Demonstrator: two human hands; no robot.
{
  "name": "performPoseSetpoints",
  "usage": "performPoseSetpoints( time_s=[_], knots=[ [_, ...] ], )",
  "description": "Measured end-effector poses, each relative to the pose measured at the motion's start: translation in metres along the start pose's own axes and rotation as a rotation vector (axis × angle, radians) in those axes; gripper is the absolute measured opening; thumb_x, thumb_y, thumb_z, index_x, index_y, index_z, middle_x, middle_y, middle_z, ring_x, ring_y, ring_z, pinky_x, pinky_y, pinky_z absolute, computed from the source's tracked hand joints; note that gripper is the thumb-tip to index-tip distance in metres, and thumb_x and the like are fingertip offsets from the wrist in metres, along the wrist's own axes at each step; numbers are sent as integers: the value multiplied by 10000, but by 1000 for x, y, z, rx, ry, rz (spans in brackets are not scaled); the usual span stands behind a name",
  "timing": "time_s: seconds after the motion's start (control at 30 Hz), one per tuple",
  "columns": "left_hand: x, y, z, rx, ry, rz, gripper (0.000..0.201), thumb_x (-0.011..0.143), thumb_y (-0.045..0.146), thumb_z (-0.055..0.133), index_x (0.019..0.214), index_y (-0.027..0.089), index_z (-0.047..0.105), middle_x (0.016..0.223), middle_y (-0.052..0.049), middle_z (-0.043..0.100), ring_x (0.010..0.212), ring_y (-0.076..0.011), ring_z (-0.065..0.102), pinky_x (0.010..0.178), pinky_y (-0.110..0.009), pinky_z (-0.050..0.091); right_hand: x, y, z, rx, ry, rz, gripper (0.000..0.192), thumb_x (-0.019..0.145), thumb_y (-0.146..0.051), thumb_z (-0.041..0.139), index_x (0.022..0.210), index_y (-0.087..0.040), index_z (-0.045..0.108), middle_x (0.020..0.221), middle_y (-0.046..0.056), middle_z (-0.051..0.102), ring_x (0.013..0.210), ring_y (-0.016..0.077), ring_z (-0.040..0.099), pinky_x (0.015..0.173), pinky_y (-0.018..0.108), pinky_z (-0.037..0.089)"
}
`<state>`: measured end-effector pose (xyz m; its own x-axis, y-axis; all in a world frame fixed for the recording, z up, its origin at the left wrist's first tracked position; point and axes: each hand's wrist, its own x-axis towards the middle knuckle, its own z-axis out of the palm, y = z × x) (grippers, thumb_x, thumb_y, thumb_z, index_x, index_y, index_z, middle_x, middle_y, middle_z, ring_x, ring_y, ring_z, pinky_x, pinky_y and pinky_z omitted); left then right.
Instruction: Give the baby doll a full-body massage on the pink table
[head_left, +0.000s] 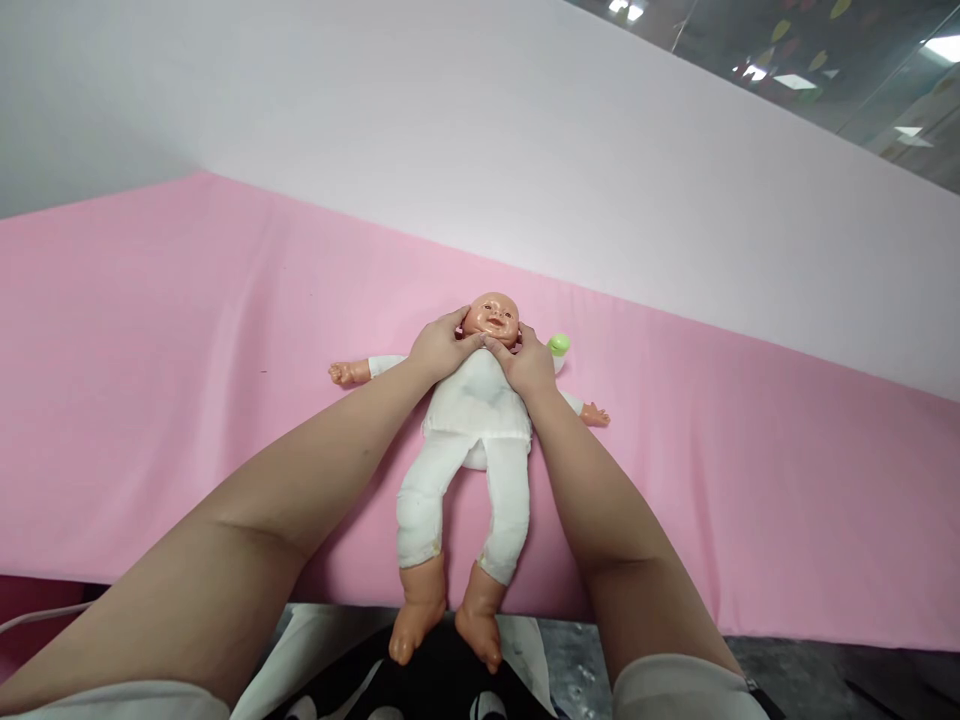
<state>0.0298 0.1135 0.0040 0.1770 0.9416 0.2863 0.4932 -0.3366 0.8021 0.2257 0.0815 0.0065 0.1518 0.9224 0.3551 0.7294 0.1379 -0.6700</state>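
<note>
Both hands, left hand (442, 346) and right hand (529, 364), cupped against plastic baby doll in white cloth suit (472, 420). Fingers curved, touching chin and cheeks. Best kept gentle, thumbs symmetrical, doll centred on pink sheet (150, 380).

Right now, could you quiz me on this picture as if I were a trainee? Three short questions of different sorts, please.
1. True or false: the baby doll lies face up on the pink sheet.
2. Where do the left hand and right hand rest? A) on the doll's feet B) at its neck and jaw C) on the green-capped bottle
3. Fill in: the doll's bare feet reach past the sheet's ____ edge.

Key: 1 true; 2 B; 3 near.
</note>
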Motion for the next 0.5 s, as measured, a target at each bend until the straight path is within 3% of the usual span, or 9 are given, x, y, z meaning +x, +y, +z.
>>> performPoseSetpoints(
  time_s=[0.23, 0.4, 0.5],
  knots=[
    [1, -4, 1, 19, 26, -11, 773, 961, 635, 647, 1603, 212, 569, 1472, -103, 716, 1265, -329, 712, 1089, -410, 544, 2, 5, 0, -73, -23, -112, 366, 1058, -565, 566, 1142, -226, 677, 1048, 103, 780, 977, 288, 719, 941, 436, 564],
    [4, -14, 4, -33, 41, -15, 776, 1003, 640, 586, 1631, 185, 540, 1567, -114, 643, 1336, -320, 680, 1183, -424, 485, 6, 11, 2, -59, -37, -126, 417, 1110, -567, 430, 1170, -226, 662, 1090, 126, 776, 1044, 318, 725, 990, 472, 550],
    [7, -22, 7, -93, 43, 12, 740, 1028, 653, 544, 1604, 191, 575, 1571, -105, 640, 1419, -321, 626, 1232, -443, 445, 8, 15, 4, -29, -43, -125, 510, 1121, -580, 360, 1280, -204, 665, 1228, 170, 774, 1179, 349, 717, 1066, 523, 531]
  ],
)
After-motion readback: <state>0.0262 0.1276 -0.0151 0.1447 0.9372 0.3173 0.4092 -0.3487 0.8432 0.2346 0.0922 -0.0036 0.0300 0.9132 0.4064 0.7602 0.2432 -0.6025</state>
